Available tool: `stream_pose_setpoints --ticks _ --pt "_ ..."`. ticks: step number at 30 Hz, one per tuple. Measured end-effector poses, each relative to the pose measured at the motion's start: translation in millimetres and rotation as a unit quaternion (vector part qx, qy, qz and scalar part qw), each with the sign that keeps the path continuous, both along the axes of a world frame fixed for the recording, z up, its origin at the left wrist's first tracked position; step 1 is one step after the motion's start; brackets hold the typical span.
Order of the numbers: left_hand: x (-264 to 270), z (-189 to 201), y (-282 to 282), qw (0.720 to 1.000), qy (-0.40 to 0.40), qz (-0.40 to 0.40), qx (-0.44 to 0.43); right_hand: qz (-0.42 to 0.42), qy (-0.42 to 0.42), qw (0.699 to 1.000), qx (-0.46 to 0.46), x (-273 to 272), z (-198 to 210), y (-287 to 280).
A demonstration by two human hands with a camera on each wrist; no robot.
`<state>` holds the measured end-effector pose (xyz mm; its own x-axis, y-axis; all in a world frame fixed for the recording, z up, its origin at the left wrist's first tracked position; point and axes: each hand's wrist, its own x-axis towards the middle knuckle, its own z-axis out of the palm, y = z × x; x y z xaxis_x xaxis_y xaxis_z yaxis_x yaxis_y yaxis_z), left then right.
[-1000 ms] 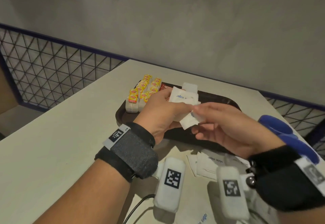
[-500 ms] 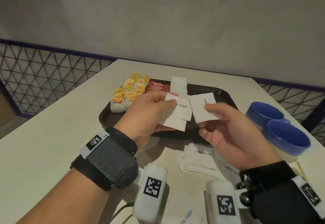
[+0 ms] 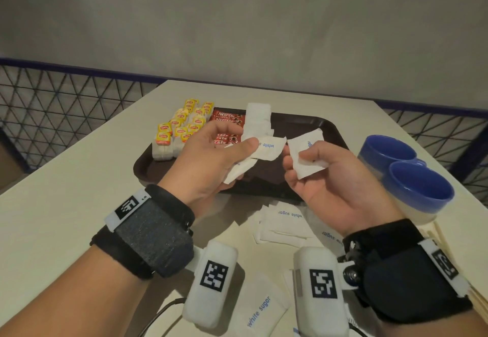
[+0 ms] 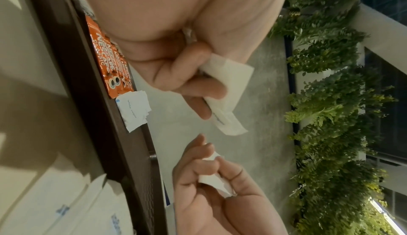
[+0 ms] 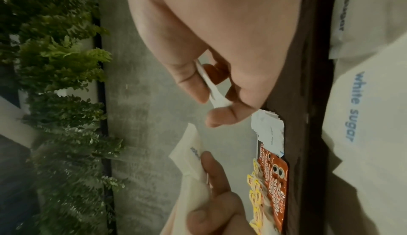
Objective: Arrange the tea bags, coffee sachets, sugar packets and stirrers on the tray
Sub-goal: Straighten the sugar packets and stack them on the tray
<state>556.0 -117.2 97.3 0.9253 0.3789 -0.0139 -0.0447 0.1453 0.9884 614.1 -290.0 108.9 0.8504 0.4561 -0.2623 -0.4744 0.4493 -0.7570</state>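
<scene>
Above the near edge of the dark brown tray (image 3: 330, 130), my left hand (image 3: 211, 162) grips a small stack of white sugar packets (image 3: 266, 149), also seen in the left wrist view as sugar packets (image 4: 226, 89). My right hand (image 3: 324, 178) pinches a single sugar packet (image 3: 306, 151) between thumb and fingers, a short gap to the right of the stack. On the tray lie yellow-tagged tea bags (image 3: 182, 128), red coffee sachets (image 3: 229, 122) and a white pile of sugar packets (image 3: 257, 117). Stirrers (image 3: 443, 241) peek out at the right edge.
Loose sugar packets (image 3: 282, 223) lie on the pale table (image 3: 66, 204) in front of the tray, with more (image 3: 260, 310) near me. Two stacked blue cups (image 3: 412, 183) stand on the right. A dark mesh railing (image 3: 52, 114) borders the table.
My right hand has drawn one sugar packet away from the stack in my left hand and moved it to the right. Both hands have come slightly nearer to me.
</scene>
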Motion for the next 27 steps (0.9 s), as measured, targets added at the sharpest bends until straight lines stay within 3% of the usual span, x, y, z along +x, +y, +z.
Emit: stream_pose_setpoints --ticks 6,15,21,27 --pt "-2.8 4.0 -3.2 0.999 0.002 -0.011 -0.038 0.048 -0.008 0.999 -0.004 -3.4 -1.5 3.6" --pt "-5.2 4.6 -0.3 0.997 -0.010 -0.030 -0.063 -0.015 -0.046 0.998 0.027 -5.2 -0.9 3.3" --pt "-2.6 0.5 -1.6 1.000 0.019 0.008 0.002 -0.055 -0.092 0.994 -0.029 -3.0 -4.3 4.9" --pt "-2.4 0.2 -2.0 0.999 0.008 0.031 0.007 -0.081 -0.107 0.991 -0.003 0.2 -7.1 4.3"
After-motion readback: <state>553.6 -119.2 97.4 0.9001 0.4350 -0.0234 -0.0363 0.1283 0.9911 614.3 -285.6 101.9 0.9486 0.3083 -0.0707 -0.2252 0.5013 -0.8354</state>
